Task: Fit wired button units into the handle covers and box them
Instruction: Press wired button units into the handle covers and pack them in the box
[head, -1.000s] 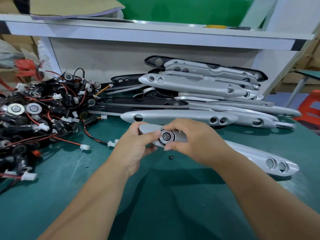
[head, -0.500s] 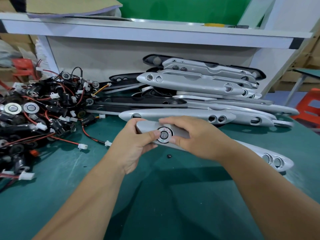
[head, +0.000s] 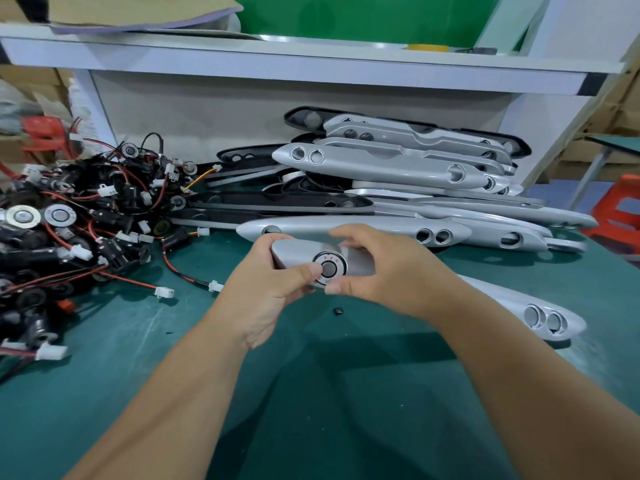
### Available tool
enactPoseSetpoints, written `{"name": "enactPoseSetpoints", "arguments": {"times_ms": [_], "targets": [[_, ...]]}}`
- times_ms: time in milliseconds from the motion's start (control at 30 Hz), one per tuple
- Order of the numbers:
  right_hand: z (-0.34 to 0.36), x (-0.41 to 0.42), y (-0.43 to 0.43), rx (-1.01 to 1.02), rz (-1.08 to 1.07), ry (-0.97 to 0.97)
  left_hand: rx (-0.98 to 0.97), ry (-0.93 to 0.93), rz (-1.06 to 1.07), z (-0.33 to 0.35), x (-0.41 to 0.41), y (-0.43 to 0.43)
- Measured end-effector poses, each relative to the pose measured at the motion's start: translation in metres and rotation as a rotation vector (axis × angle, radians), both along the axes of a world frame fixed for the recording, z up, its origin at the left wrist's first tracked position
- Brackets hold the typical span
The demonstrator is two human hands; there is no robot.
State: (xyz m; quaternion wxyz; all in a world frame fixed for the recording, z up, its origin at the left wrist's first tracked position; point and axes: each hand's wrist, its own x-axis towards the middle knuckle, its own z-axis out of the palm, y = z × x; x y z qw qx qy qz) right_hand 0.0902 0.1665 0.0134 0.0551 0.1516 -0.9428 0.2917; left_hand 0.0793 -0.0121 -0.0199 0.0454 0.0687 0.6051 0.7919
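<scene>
Near the desk's middle, the left hand [head: 266,299] and right hand [head: 388,271] are gripping a silver handle cover [head: 298,254], thumbs pressing a button unit [head: 329,268] into it, while many handle covers [head: 381,168] and wired units [head: 69,216] are waiting, unboxed.

2 hands [head: 263,292], approx 10 handle covers [head: 381,168], 1 button-unit pile [head: 69,220]
</scene>
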Motion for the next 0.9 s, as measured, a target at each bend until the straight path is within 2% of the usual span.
{"name": "enactPoseSetpoints", "arguments": {"times_ms": [133,467,900], "targets": [[0.001,-0.005,0.007,0.080,-0.058,-0.078,-0.102,0.025,0.018,-0.003,0.000,-0.001],[-0.004,-0.002,0.000,0.030,-0.119,-0.093,-0.428,0.087,0.086,-0.002,0.001,-0.005],[-0.007,-0.002,-0.008,0.028,-0.200,-0.079,-0.438,0.067,0.159,-0.007,-0.001,-0.001]]}}
